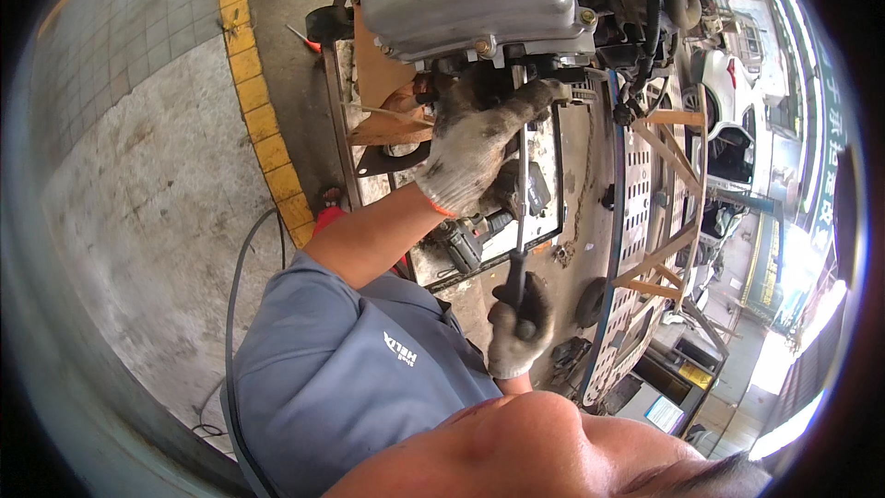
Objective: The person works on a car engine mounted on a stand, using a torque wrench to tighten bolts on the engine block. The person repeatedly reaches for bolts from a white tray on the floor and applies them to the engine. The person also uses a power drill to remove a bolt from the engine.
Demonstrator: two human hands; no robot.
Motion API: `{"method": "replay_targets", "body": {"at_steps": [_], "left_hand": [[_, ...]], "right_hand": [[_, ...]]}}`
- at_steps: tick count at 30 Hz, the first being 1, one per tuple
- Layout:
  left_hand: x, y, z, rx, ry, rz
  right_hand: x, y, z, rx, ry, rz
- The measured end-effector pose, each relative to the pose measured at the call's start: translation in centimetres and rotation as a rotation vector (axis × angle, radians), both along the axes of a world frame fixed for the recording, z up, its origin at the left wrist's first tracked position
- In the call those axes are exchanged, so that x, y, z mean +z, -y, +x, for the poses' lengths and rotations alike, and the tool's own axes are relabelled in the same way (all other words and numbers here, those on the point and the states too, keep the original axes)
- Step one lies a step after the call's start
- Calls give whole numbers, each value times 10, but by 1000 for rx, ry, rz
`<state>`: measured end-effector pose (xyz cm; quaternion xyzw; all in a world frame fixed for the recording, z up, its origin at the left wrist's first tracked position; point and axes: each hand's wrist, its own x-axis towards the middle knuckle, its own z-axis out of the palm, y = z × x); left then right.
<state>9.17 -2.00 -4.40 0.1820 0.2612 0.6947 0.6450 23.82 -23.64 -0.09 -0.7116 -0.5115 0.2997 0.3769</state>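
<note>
A long wrench with a bright metal shaft and a black handle runs from the engine down toward my body. My left hand, in a dirty white work glove, closes round the shaft's upper part, beside the engine's lower edge. Its thumb lies across the metal; the shaft's far end is hidden among the engine parts. My right hand, also gloved, grips the black handle near my chest. Above my left hand is the engine, with a silver-grey cover and bolts along its edge.
A cordless power tool rests on a low tray beneath my forearm. A red-handled screwdriver lies at the far left. To the right stands a perforated metal ramp with wooden braces. A yellow-edged kerb and a cable are at left.
</note>
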Motion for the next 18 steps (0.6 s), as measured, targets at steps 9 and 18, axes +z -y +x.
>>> {"method": "replay_targets", "body": {"at_steps": [9,18], "left_hand": [[2,-5,-8,212,-590,174],[12,8,-8,-7,-339,76]], "right_hand": [[-3,4,10,50,-173,-5],[-6,-2,31,-110,-965,-227]]}}
